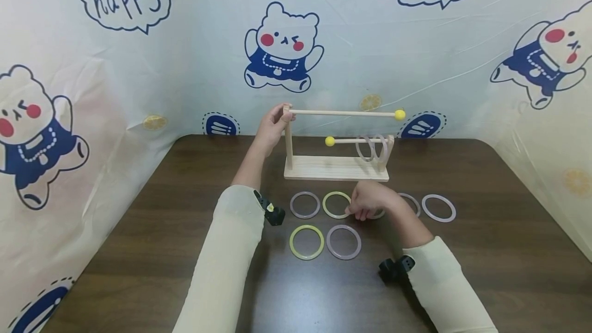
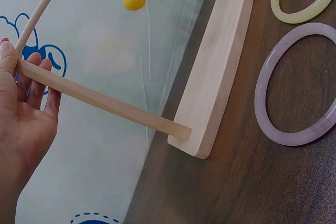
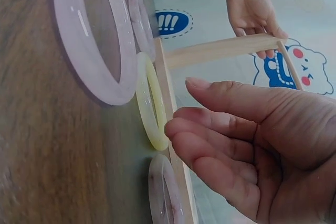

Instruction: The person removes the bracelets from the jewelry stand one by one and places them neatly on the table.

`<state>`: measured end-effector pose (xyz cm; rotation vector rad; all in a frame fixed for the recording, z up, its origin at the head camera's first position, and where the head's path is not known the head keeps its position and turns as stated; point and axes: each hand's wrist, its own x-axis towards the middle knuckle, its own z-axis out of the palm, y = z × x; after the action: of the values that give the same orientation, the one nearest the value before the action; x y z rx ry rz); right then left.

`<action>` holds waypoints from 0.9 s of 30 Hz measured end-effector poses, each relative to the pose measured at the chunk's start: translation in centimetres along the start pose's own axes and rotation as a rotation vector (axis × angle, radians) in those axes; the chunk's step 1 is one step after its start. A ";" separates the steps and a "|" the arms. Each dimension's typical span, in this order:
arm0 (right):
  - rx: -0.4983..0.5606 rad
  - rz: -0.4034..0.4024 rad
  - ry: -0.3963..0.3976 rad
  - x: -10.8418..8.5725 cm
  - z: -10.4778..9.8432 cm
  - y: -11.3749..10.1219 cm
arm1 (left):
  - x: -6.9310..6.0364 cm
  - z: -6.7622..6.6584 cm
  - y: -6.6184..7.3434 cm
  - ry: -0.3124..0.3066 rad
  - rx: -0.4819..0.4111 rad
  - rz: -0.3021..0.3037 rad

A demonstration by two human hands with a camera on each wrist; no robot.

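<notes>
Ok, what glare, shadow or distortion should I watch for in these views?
Head: pale glare on the near table, dark shadow beside the right sleeve; left wrist: the top rod looks slightly bowed, perhaps lens distortion; right wrist: a white glint on the big lilac ring, and the wood grain at lower left looks soft.

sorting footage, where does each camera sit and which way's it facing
Head: on the head, facing forward and down at the wooden stand and rings; left hand, right hand and sleeves show.
Left wrist: on that wrist, facing the stand's upright; left hand shows.
Right wrist: on that wrist, facing rings and stand; both hands show.
Shared by both wrist views: left hand, stand.
</notes>
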<state>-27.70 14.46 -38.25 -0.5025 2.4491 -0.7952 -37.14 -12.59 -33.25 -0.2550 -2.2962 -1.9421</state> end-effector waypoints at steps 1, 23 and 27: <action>0.007 -0.001 0.005 0.0 -0.1 0.0 | 0.0 0.0 0.1 -0.002 0.000 -0.004; 0.101 -0.071 0.309 0.7 -0.4 0.6 | 0.0 -0.1 0.0 0.001 -0.001 -0.015; 0.105 -0.081 0.377 0.6 -0.5 0.5 | -0.1 0.0 0.0 0.007 0.011 -0.004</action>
<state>-28.55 14.76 -38.47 -0.4465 2.7206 -1.1343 -37.06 -12.60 -33.25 -0.2422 -2.3045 -1.9290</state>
